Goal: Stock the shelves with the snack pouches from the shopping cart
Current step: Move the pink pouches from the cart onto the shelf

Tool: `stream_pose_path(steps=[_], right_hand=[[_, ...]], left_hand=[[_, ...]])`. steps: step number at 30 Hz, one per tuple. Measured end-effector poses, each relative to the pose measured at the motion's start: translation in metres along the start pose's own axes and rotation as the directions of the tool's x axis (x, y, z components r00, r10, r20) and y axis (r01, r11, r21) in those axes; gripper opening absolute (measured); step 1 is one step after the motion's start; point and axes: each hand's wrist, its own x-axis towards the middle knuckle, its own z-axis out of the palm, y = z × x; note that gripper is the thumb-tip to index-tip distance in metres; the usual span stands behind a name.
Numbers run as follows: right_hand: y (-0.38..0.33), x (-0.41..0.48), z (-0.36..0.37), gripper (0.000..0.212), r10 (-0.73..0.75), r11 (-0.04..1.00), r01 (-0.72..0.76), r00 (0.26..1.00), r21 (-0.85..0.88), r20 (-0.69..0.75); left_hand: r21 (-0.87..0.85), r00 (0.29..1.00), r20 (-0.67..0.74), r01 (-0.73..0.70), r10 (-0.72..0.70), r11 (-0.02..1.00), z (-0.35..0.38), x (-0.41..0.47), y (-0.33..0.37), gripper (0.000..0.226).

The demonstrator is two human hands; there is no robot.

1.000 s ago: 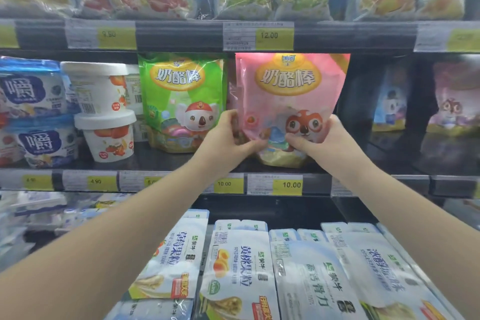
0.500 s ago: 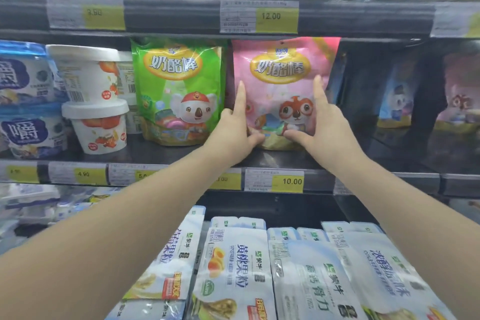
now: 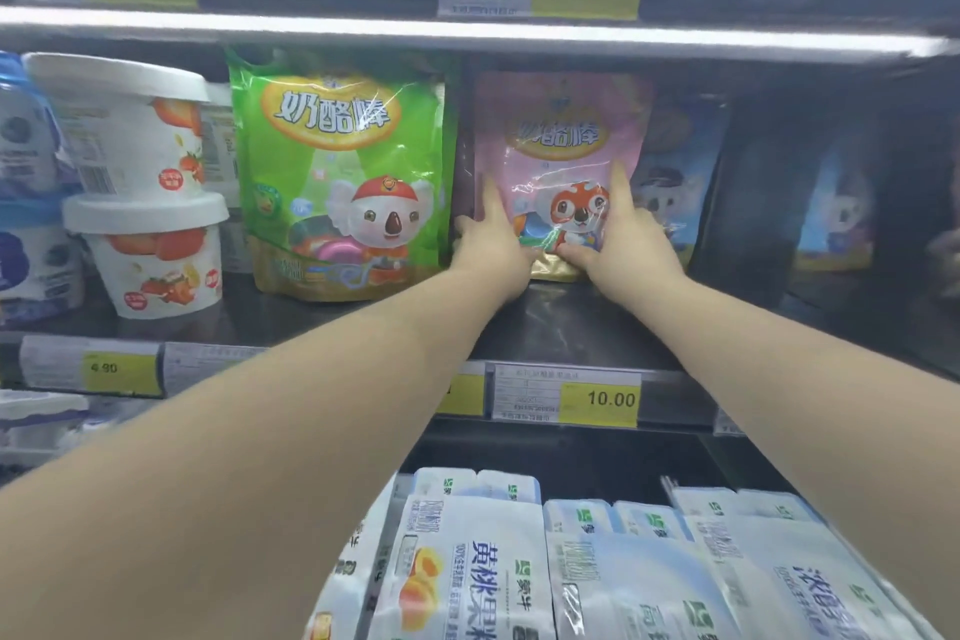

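Nearest, white packs (image 3: 467, 561) are stacked on the lower shelf. Above them, on the middle shelf (image 3: 571, 322), the pink pouch (image 3: 561, 130) is no longer gripped. The left hand (image 3: 493, 244) and right hand (image 3: 623, 234) are pressed flat on its lower front, fingers straight. It is pushed further back than a moment ago, upright, right of the green pouch (image 3: 337, 172). Its base seems seated, though blur obscures this. Placement is judged nearly done.
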Motion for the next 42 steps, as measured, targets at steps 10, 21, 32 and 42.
stream_pose_path(steps=[10, 21, 32, 42], right_hand=[[-0.013, 0.029, 0.031, 0.109, -0.016, 0.999, 0.013, 0.998, 0.042, 0.064], [-0.012, 0.025, 0.031, 0.109, -0.042, 0.995, 0.036, 0.997, 0.095, 0.060], [-0.020, 0.004, 0.021, 0.119, -0.059, 0.995, 0.068, 0.992, -0.075, 0.115], [-0.022, -0.001, 0.017, 0.114, -0.034, 0.992, 0.049, 0.991, -0.118, 0.126]], left_hand=[[0.037, 0.987, -0.058, 0.154, -0.152, 0.987, 0.010, 0.023, -0.010, 0.108], [-0.010, 0.988, -0.103, 0.114, -0.114, 0.993, 0.010, 0.020, -0.009, 0.100], [0.043, 0.993, -0.048, 0.110, -0.108, 0.993, 0.004, 0.002, -0.002, 0.106], [0.036, 0.997, -0.003, 0.078, -0.078, 0.996, 0.000, -0.001, -0.002, 0.108]])
